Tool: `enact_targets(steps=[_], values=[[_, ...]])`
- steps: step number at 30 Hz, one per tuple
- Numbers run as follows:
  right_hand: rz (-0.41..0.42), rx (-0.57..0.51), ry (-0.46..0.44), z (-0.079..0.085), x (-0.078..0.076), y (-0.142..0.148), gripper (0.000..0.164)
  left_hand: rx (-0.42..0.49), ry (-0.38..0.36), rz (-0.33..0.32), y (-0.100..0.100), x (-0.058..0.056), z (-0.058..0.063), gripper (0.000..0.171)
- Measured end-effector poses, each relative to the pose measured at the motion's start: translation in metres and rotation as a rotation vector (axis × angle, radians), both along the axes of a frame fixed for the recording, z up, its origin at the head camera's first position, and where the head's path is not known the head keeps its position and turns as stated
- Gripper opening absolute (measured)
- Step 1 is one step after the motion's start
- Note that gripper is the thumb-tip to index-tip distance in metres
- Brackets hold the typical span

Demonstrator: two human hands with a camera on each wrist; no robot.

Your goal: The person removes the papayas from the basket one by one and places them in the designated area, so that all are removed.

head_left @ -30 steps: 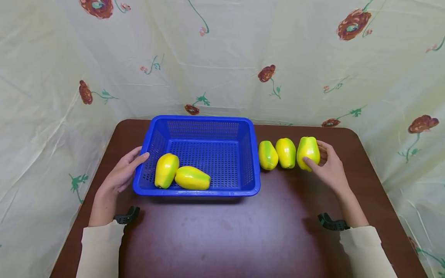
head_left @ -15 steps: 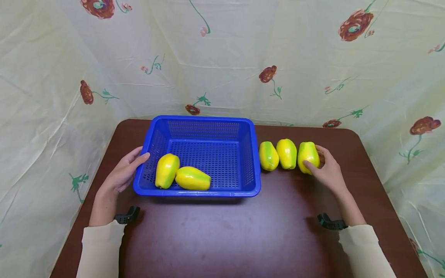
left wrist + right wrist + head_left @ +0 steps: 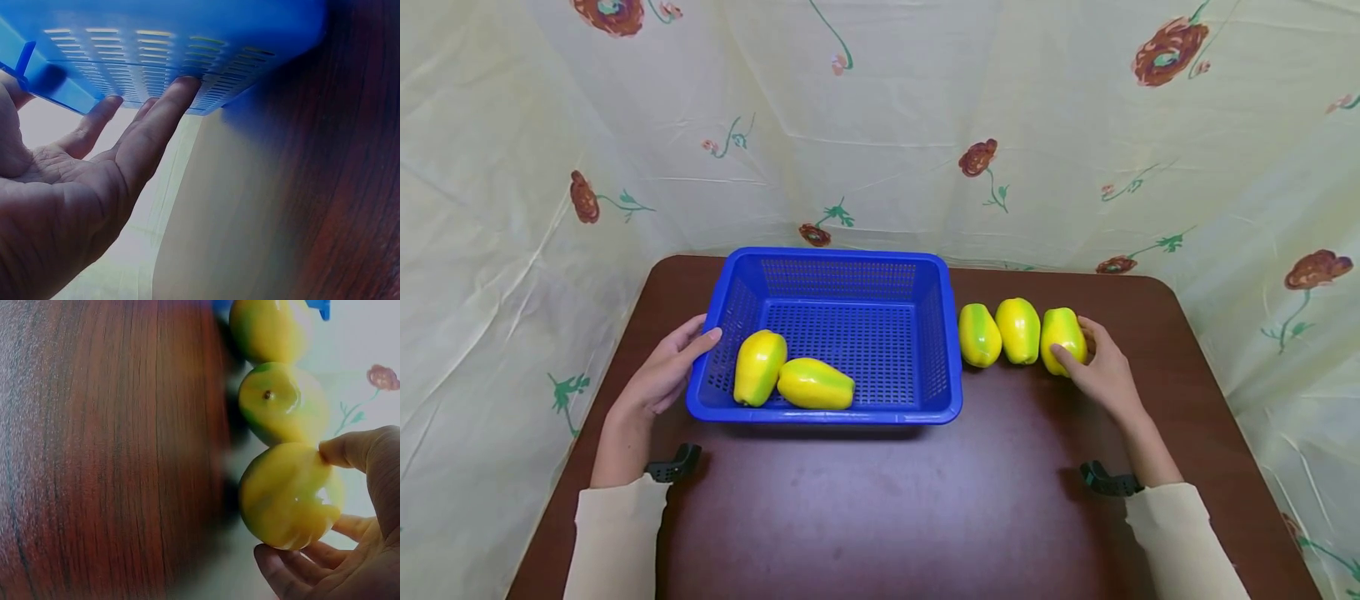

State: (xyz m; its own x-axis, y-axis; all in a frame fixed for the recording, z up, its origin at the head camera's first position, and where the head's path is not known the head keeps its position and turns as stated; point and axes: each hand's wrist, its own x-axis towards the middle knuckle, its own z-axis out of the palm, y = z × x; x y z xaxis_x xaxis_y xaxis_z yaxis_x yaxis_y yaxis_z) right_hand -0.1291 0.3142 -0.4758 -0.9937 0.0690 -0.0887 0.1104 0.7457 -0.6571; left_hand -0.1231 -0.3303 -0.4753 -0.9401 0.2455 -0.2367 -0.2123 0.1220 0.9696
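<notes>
A blue perforated basket [image 3: 895, 417] sits upright there, two glossy yellow-green papayas [image 3: 760, 368] at its near left, three more papayas [image 3: 1018, 331] lying abreast just to its right.

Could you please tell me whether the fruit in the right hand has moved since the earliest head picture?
Yes, slightly: against the table's far edge, the fruit in the right hand has moved down in the head view.

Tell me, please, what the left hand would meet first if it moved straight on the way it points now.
The left hand would meet the basket first: its thumb lies over the rim, and its fingers seem to touch the outside.
</notes>
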Motion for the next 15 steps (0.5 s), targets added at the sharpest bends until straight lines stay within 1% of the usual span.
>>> enact_targets(steps=[3, 6, 9, 15], values=[[-0.002, 0.005, -0.001, -0.0009, 0.0009, -0.0008, 0.085, 0.015, 0.005, -0.005, 0.0001, 0.0011, -0.0029, 0.058], [-0.008, 0.006, 0.006, 0.0008, -0.0011, -0.0007, 0.084, 0.015, 0.016, -0.005, 0.0017, -0.0017, -0.0018, 0.058], [-0.013, -0.001, -0.005, 0.0006, -0.0023, -0.001, 0.083, 0.013, 0.006, 0.003, 0.0023, -0.0022, -0.0009, 0.059], [-0.023, -0.03, -0.021, -0.0015, -0.0031, -0.0035, 0.081, -0.006, -0.005, 0.008, 0.0011, 0.0002, -0.0007, 0.062]])
